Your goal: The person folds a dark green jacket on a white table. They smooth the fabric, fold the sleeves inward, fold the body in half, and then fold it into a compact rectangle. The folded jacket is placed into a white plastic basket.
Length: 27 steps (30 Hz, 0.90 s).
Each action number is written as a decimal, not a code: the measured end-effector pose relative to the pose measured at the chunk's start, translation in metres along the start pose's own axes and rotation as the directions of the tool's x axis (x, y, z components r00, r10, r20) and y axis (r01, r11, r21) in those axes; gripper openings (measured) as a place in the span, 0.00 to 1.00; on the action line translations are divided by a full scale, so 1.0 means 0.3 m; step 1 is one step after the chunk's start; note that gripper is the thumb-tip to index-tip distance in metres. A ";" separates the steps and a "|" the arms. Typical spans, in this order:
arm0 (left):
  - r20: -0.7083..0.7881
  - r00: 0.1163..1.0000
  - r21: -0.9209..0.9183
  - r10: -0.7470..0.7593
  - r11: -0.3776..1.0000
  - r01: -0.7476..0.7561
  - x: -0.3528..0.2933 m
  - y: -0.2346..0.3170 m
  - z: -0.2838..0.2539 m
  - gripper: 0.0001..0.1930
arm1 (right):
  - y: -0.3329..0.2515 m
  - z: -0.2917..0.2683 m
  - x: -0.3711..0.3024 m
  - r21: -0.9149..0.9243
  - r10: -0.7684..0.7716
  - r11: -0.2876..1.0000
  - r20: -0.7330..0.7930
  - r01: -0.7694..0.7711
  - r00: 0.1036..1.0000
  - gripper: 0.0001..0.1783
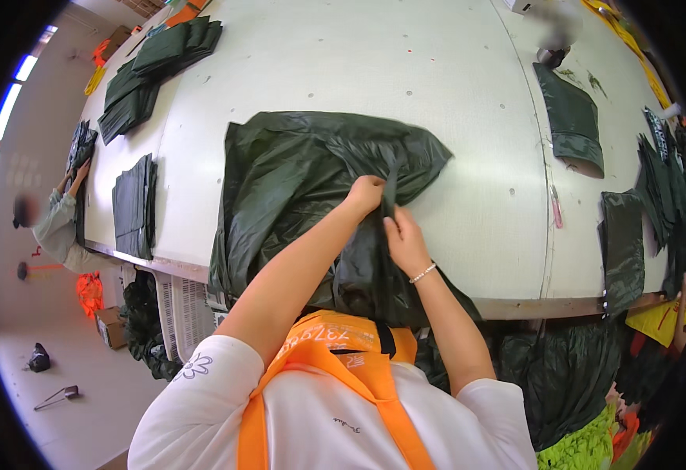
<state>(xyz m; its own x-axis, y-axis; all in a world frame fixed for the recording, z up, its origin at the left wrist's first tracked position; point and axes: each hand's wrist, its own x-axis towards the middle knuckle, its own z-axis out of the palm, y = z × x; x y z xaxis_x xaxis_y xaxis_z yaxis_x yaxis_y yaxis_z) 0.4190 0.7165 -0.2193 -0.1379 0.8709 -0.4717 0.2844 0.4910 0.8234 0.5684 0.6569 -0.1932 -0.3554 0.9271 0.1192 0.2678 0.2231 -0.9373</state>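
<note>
A large piece of dark green glossy fabric (280,172) lies rumpled on the white table in front of me, and part of it hangs over the near edge onto my lap. My left hand (367,193) pinches the fabric just left of a narrow raised fold. Slightly nearer and to the right, my right hand (407,239) grips the same fold between thumb and fingers. From there the cloth runs down between my forearms. The fingertips of both hands are partly hidden by the fabric.
Folded green stacks lie on the table (468,102) at the left (134,205) and far left (166,59). At the right are more green pieces (574,117) and a small pink-handled tool (556,207). A person (57,223) works at the left edge. White crates (178,313) stand below.
</note>
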 end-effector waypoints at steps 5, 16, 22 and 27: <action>0.105 0.979 -0.555 -0.172 0.807 0.201 -0.279 -0.030 -0.064 0.12 | -0.086 0.037 -0.176 0.393 0.010 0.914 0.231 -0.103 0.973 0.22; 0.573 0.581 -0.582 0.577 0.786 -0.208 -1.328 0.178 -0.576 0.07 | -0.075 0.213 -0.292 0.032 -0.157 0.988 0.190 0.154 0.969 0.25; 0.500 0.472 -0.687 0.727 0.664 -0.295 -1.513 0.005 -0.752 0.22 | -0.228 0.210 -0.468 -0.151 -0.361 0.910 0.165 0.385 0.918 0.10; 0.713 0.534 -0.116 0.455 0.827 -0.551 -1.581 -0.076 -0.771 0.38 | -0.565 -0.286 -0.849 -0.659 0.052 0.748 -0.056 -0.076 0.997 0.09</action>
<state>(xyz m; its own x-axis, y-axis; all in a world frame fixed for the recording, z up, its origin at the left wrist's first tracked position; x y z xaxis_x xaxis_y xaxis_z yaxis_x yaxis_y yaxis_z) 0.2586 0.2970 0.0587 0.7320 0.6737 -0.1017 0.2013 -0.0712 0.9769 0.6904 0.4087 -0.0367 -0.2904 0.9528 0.0888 0.8177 0.2952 -0.4942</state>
